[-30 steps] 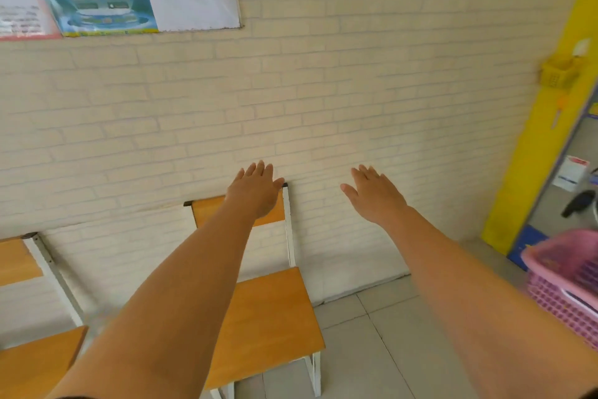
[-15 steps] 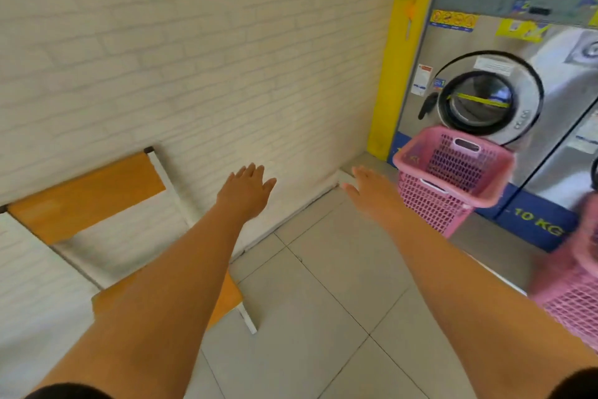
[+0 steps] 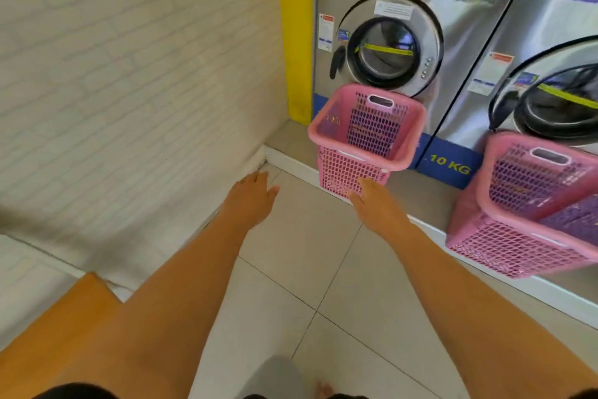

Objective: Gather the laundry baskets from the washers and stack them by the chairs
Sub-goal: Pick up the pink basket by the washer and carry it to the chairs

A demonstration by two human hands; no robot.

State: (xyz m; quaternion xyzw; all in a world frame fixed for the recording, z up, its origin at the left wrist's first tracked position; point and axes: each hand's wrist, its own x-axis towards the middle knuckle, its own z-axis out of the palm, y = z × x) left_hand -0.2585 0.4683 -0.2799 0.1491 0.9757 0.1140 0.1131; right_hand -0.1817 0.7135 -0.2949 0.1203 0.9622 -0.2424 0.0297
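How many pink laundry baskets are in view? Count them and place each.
2. One basket stands before the left washer; the other before the right washer, cut by the frame edge. More may lie outside view.

Laundromat: coin washers (image 3: 388,52), pink baskets (image 3: 365,136)

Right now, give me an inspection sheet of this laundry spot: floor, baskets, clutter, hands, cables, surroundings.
Surface: pale tiled floor, bare.
Job's things: near pink basket on the ledge before the left washer; second pink basket before the right washer. Both look empty.
Clutter: nothing seen.
Hands: left hand open, holding nothing; right hand open, reaching toward the near basket, no grip yet.
Cables: nothing seen.
Surroundings: brick wall, yellow post, wooden chair at lower left.
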